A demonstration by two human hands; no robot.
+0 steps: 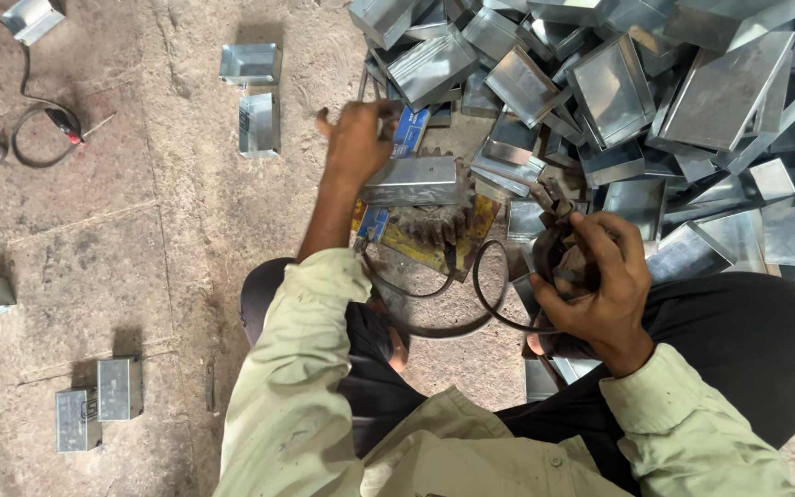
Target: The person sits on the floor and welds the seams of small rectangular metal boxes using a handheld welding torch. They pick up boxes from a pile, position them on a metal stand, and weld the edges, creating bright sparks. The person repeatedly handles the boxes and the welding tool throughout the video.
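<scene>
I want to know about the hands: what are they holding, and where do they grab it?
Left hand grips a metal box by its top edge; right hand holds a cabled tool around its handle.

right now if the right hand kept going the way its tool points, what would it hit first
Probably the metal box under the left hand: the right hand aims its tool up-left at it, though depth is unclear.

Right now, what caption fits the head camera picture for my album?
Seated person's left hand steadies a metal box while the right hand grips a cabled tool beside a box pile.
</scene>
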